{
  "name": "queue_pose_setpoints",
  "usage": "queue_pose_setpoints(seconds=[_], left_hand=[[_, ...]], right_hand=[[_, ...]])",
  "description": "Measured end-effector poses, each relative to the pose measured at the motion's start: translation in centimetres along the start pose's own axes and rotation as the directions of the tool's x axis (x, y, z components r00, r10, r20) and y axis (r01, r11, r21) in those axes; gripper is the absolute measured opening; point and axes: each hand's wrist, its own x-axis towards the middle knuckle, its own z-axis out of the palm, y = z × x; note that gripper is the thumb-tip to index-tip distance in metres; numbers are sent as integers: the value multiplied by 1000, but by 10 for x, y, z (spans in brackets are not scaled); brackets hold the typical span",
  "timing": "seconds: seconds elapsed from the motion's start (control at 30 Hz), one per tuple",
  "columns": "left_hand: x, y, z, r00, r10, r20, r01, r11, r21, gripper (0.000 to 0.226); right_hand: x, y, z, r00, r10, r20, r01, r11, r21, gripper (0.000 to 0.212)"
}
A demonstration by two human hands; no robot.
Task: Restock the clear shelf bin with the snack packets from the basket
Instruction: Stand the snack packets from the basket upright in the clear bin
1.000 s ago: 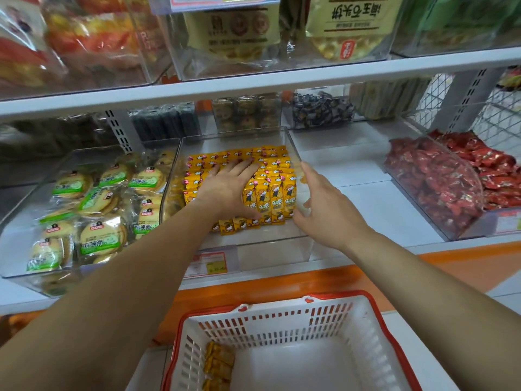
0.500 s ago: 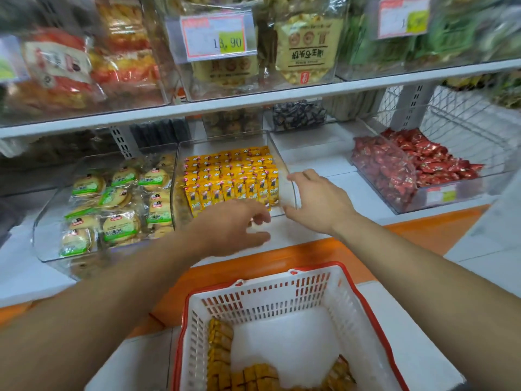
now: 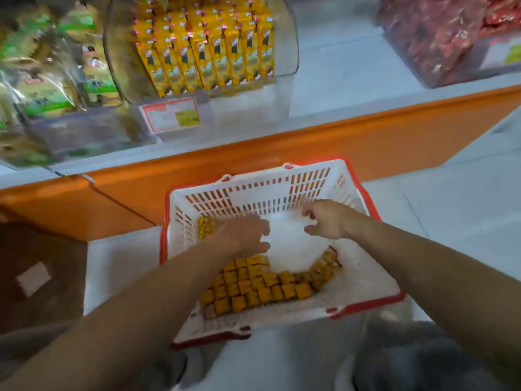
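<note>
While left grip (image 3: 242, 235) and right grip (image 3: 327, 220) are hovering loosely spread, holding nothing (frame blurred), snack packets (image 3: 253, 289) just behind them are probably risking scattering if scooped greedily.

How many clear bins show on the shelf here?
3. Left bin holds green-labelled packets; middle bin holds yellow snack packets; right bin holds red-wrapped sweets. Others may lie outside the frame.

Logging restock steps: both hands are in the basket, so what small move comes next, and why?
Probably draw both hands back onto the packets and gather a row. The left hand and right hand hang empty over the bare basket floor; packets lie along its near side.
</note>
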Motion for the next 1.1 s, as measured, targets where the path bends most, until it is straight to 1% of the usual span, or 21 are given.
queue_pose_setpoints(seconds=[0.13, 0.23, 0.33, 0.4, 0.47, 0.5, 0.53, 0.6, 0.67, 0.73, 0.83, 0.9, 0.97, 1.0, 1.1], left_hand=[[27, -8, 59, 993, -96, 71, 110, 964, -243, 48], [43, -14, 92, 977, -179, 115, 209, 908, -364, 56], [50, -21, 115, 964, -182, 193, 243, 900, -363, 69], [52, -26, 124, 962, -170, 214, 235, 915, -329, 74], [53, -31, 126, 964, -176, 198, 234, 916, -326, 73], [54, -33, 125, 965, -188, 182, 241, 910, -338, 71], [55, -35, 123, 965, -204, 163, 250, 901, -355, 69], [56, -36, 120, 965, -228, 128, 260, 883, -391, 66], [55, -36, 118, 965, -242, 101, 262, 868, -422, 62], [56, -36, 119, 964, -249, 89, 261, 849, -459, 60], [56, -36, 120, 968, -226, 111, 251, 839, -483, 60], [56, -36, 121, 969, -212, 128, 247, 845, -474, 63], [57, -37, 121, 968, -212, 135, 251, 837, -486, 63], [57, -37, 121, 968, -213, 136, 252, 832, -494, 63], [59, -39, 122, 970, -208, 127, 244, 831, -500, 62]], right_hand=[[30, 17, 64, 988, 84, 127, -90, 995, 42, 54], [41, 26, 101, 969, 110, 220, -120, 992, 34, 58], [42, 34, 119, 920, 122, 372, -115, 993, -40, 67], [43, 38, 122, 894, 132, 428, -80, 987, -137, 79], [46, 37, 122, 886, 143, 442, -33, 969, -246, 89], [47, 36, 122, 886, 147, 439, -10, 954, -300, 90], [48, 35, 121, 891, 150, 429, 8, 939, -344, 88], [50, 33, 119, 899, 159, 407, 19, 917, -399, 75], [49, 32, 118, 907, 158, 390, 23, 906, -422, 63], [48, 33, 118, 920, 131, 369, 41, 904, -425, 58], [46, 34, 118, 927, 115, 356, 54, 900, -432, 67], [46, 33, 116, 917, 132, 376, 37, 911, -411, 76], [45, 33, 113, 900, 151, 409, -9, 944, -329, 81], [44, 33, 112, 896, 155, 417, -32, 958, -287, 79], [42, 36, 111, 906, 180, 384, -129, 979, -155, 64]])
